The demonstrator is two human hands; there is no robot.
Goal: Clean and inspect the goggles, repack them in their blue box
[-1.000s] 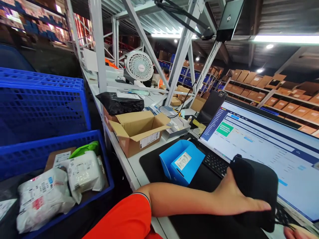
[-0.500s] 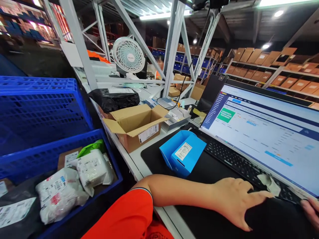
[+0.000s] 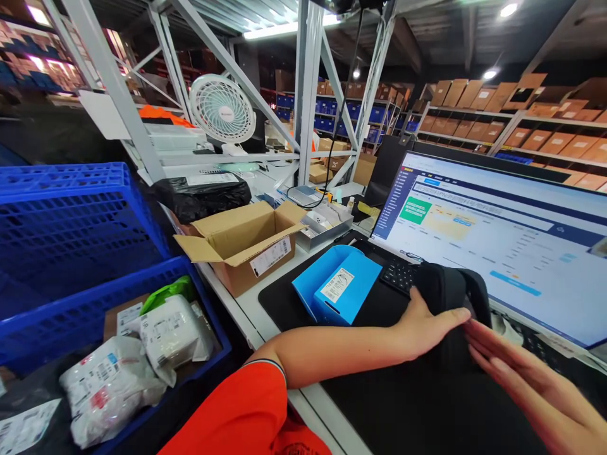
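A black fabric item (image 3: 453, 294) stands folded on the black desk mat (image 3: 379, 404), in front of the keyboard (image 3: 401, 275). My left hand (image 3: 424, 325) grips its left side, thumb across the front. My right hand (image 3: 526, 379) lies flat with fingers stretched out against the item's right side. An open blue box (image 3: 339, 292) with a white label sits just left of my left hand. The lit monitor (image 3: 502, 237) rises behind the item.
An open cardboard box (image 3: 237, 243) and a black bag (image 3: 202, 196) sit further left on the white table. Blue crates (image 3: 71, 221) at the left hold white parcels (image 3: 173, 332). A small fan (image 3: 222, 110), steel posts (image 3: 308, 88) and a metal tray (image 3: 322, 224) stand behind.
The black item went from held up, to pressed flat on the mat, to raised and folded upright now. My right hand came in from the right edge against it.
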